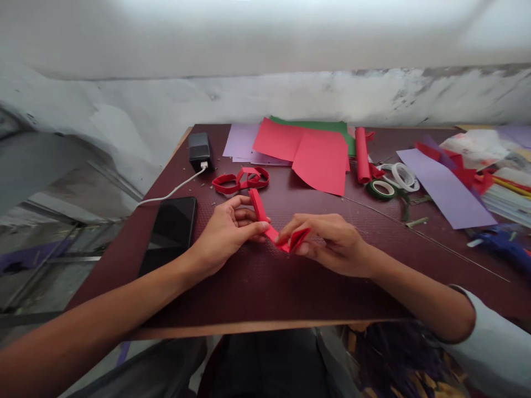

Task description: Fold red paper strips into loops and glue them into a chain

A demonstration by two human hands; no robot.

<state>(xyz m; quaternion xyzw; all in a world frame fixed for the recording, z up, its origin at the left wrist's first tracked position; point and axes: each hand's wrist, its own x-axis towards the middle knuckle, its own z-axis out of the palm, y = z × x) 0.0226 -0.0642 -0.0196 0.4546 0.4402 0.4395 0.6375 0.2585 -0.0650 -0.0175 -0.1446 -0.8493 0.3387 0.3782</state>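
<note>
Between my two hands is a folded red paper strip (259, 207), bent into layers at its left end and creased again at its right. My left hand (232, 226) pinches the left end with thumb and fingers, the layered part standing up past them. At the other end, my right hand (327, 240) grips the creased part, its thumb underneath. The strip is held just above the dark red table (265, 293). Just beyond my left hand lie looped red paper strips (241, 180).
A black phone (173, 224) lies left, near a black charger (199, 150) with a white cable. Red sheets (321, 160), lilac paper (446, 188) and a red roll (362, 156) lie farther back. Green tape (381, 189), a thin wire (418, 232) and a blue glue gun (504, 243) are right.
</note>
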